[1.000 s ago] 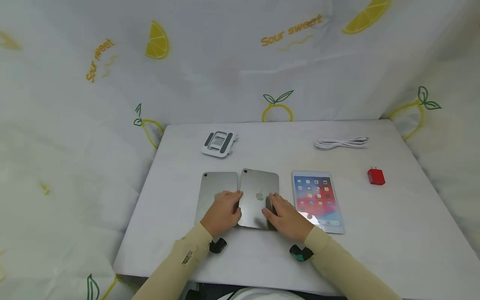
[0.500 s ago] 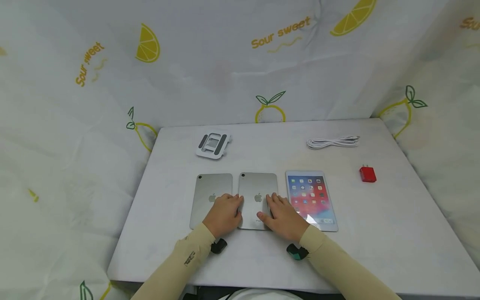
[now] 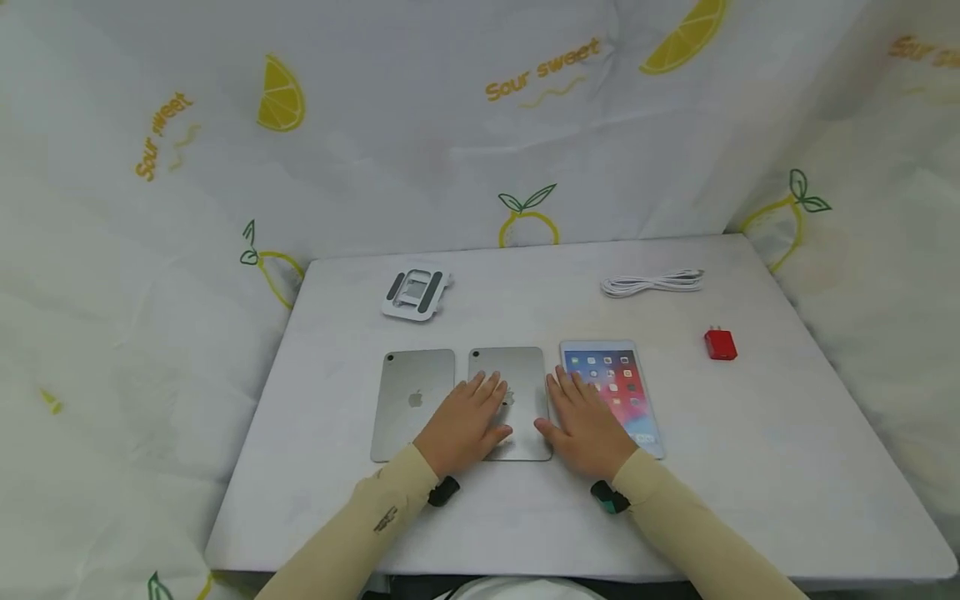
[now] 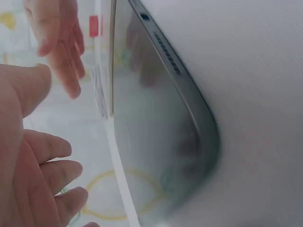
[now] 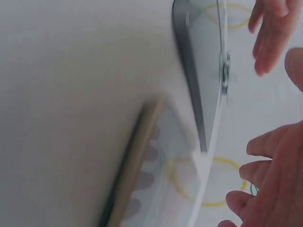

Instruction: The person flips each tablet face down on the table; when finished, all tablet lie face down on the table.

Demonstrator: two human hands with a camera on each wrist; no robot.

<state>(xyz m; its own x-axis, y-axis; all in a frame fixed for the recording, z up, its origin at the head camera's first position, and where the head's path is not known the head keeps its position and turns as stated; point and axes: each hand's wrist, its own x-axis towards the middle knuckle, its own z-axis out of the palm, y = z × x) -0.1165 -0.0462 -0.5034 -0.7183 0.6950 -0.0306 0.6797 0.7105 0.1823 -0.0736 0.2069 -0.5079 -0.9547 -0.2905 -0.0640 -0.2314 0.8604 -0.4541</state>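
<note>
The middle tablet (image 3: 512, 400), tilted and raised at its near edge a second ago, now lies flat and square at centre frame between the left tablet (image 3: 414, 403) and the lit tablet (image 3: 611, 392). The left hand (image 3: 463, 421) has let go of its edge and spread its fingers over its back. The right hand (image 3: 585, 425) has shifted rightward, fingers straightened, now partly over the lit tablet.
</note>
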